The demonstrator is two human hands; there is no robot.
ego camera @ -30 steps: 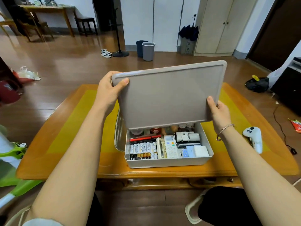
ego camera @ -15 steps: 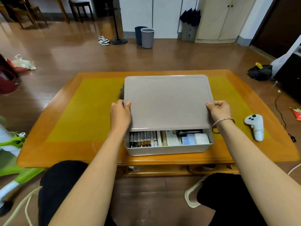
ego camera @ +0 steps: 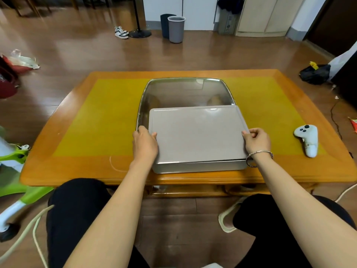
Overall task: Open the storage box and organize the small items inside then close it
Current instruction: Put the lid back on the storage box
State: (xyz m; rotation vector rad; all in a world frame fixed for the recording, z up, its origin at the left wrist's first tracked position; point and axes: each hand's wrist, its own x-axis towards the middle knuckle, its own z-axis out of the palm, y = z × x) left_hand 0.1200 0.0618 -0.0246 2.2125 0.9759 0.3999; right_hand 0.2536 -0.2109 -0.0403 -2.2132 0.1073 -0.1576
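A grey storage box (ego camera: 199, 166) stands at the near edge of the wooden table (ego camera: 77, 167). Its flat grey lid (ego camera: 197, 132) lies on top and covers it fully, so the small items inside are hidden. My left hand (ego camera: 144, 145) grips the lid's left edge, thumb on top. My right hand (ego camera: 257, 140), with a bracelet at the wrist, holds the lid's right edge with curled fingers.
A shiny metal tray (ego camera: 185, 91) lies behind the box, partly under it. A white game controller (ego camera: 308, 139) rests on the table's right side. Bins (ego camera: 175, 29), shoes (ego camera: 120, 32) and a black bag (ego camera: 314, 73) sit on the floor beyond.
The lid came down from a raised, tilted hold and slid toward me until it covers the whole box. Batteries and other items seen earlier are now hidden. Both hands stayed on the lid's sides.
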